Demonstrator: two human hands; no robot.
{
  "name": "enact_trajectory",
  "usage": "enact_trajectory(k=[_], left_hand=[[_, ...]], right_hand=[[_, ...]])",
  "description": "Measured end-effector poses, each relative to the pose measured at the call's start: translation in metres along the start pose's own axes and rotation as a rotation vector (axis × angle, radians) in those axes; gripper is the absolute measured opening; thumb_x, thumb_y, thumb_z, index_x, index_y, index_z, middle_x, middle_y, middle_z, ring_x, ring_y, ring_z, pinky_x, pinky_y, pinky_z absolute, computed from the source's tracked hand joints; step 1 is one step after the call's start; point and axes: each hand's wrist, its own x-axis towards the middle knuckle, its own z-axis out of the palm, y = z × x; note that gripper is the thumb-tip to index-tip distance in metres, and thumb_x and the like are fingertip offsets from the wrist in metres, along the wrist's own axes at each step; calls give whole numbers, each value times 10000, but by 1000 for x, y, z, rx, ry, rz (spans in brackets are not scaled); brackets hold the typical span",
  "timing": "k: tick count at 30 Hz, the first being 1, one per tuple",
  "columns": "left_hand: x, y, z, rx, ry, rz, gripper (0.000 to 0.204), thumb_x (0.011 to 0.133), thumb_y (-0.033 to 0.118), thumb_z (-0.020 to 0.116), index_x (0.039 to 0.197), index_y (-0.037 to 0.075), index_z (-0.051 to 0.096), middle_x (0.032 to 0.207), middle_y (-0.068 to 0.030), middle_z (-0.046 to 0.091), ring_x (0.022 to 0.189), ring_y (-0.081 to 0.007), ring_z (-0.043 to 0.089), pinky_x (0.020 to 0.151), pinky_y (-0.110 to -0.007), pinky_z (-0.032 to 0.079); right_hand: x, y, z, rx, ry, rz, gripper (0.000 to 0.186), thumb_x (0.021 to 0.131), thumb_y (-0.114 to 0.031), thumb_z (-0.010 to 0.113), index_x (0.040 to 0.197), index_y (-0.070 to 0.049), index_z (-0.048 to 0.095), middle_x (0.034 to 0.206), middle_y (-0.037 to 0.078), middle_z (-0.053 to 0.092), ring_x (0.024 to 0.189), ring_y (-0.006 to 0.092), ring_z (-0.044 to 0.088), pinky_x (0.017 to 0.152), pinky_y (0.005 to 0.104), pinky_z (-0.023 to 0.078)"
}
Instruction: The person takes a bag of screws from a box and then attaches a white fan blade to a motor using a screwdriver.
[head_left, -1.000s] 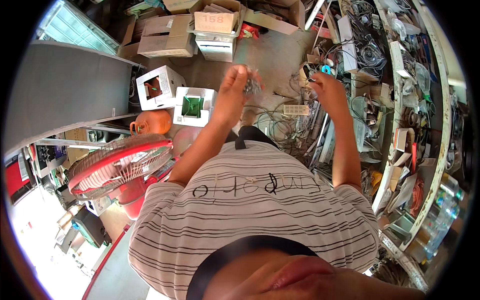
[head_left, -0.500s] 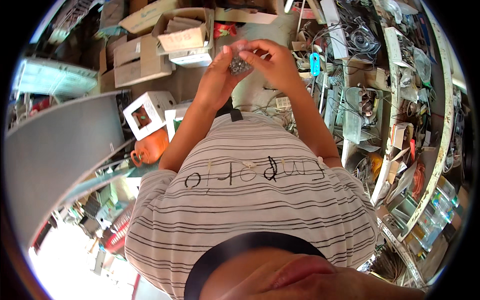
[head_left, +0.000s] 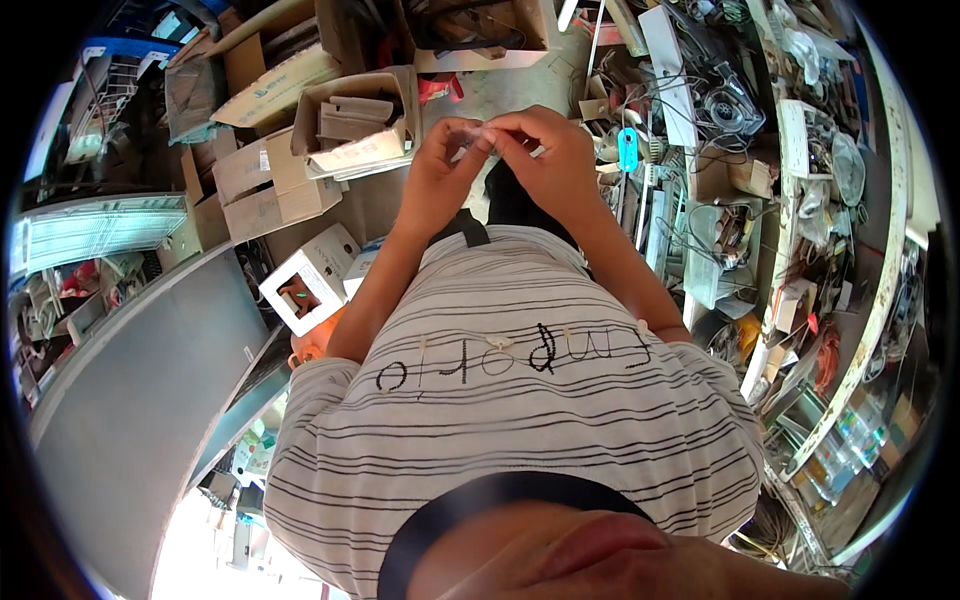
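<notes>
My left hand [head_left: 440, 175] and my right hand [head_left: 555, 165] meet in front of my waist, their fingertips pinched together. Between them is a scrap of clear plastic [head_left: 462, 152], the top of a small clear bag. Most of the bag is hidden behind my fingers, so the small metal pieces in it do not show now. Both hands are closed, thumbs and forefingers pressed on the bag's edge and almost touching each other.
Cardboard boxes [head_left: 350, 155] stand at the far left, with a white box [head_left: 312, 280] nearer. A grey panel [head_left: 150, 370] curves along the left. Shelves of cables and parts line the right, holding a clear plastic bin [head_left: 703, 260] and a blue object [head_left: 627, 150].
My hands have come down toward me and drawn together at the bag's top. The metal pieces, visible in my left hand before, are out of sight. A black-clad leg shows below my hands.
</notes>
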Motion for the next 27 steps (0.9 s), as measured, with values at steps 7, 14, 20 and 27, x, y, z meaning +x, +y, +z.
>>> enact_trajectory(k=[7,14,20,27], left_hand=[[106,17,25,332,123,176,108,926,53,543,991,14,466,927,-107,641,752,-134,578,673,-272,476],[247,8,67,388,354,143,156,881,-16,500,961,23,372,923,-154,629,691,-238,576,645,-305,476],[313,-14,88,143,351,138,225,874,-85,381,1072,20,395,1083,-146,578,918,-175,556,838,-284,441],[371,-78,77,-100,400,105,302,920,85,309,1123,-18,507,1113,-129,569,992,-168,554,900,-288,432]], right_hand=[[108,68,-19,-183,-45,-367,33,797,-53,677,822,-70,664,759,62,632,649,229,601,555,300,482],[232,155,-66,6,-262,-302,59,810,-35,644,855,-66,620,780,80,617,699,275,594,609,350,481],[305,203,-93,168,-459,-158,77,811,-47,642,858,-71,585,806,89,597,747,299,590,643,378,477],[336,276,-67,348,-541,-49,83,826,-42,654,851,-62,577,800,93,595,732,289,594,637,365,466]])
